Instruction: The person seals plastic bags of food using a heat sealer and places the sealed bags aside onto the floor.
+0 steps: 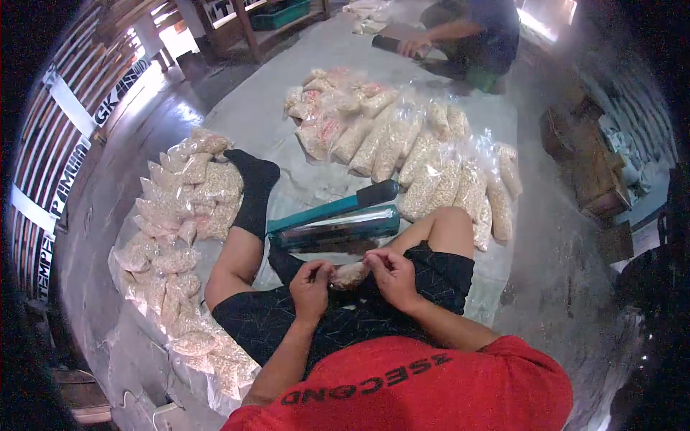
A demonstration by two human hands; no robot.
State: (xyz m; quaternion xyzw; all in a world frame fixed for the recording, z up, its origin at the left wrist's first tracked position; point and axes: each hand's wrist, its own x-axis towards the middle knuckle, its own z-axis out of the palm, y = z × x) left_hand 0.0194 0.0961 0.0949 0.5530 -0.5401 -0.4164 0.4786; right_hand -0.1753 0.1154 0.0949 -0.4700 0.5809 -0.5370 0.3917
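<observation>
A person is sitting on a pale sheet (pixel 248 118), which is covering much of a smooth grey floor (pixel 540 237). Slatted walls are flanking the room, the left wall (pixel 32 161) letting bright light through its gaps. At the upper left, a wooden rack (pixel 251 39) is carrying a green basket (pixel 282 14); at the right, brown boxes (pixel 600 176) are standing near the wall. Farther back, a co-worker is crouching at the sheet's edge, the co-worker's hand (pixel 415 47) resting on a dark-ended object whose kind is unclear.

Black capitals are running up white boards on the left wall: "TEMPE" is reading clearly at the bottom, the next word is appearing to spell "PAMUJI", and a higher line is beginning with "GK", its remainder being too distorted to read. The seated person's red shirt (pixel 402 391) is bearing "3SECOND" in dark letters, appearing inverted in this view. Red print on several bags is showing too small to read.

Above the dark shorts (pixel 262 323), 2 hands are holding a small filled bag (pixel 349 276) between them. The left hand (pixel 310 287) is pinching its left end, fingers drawn narrow; the right hand (pixel 393 279) is pinching its upper right end. Just beyond, a teal hand sealer (pixel 334 219) is lying on the sheet, between a heap of small bags (pixel 190 187) at the left and a group of longer bags (pixel 431 176) at the right.
</observation>
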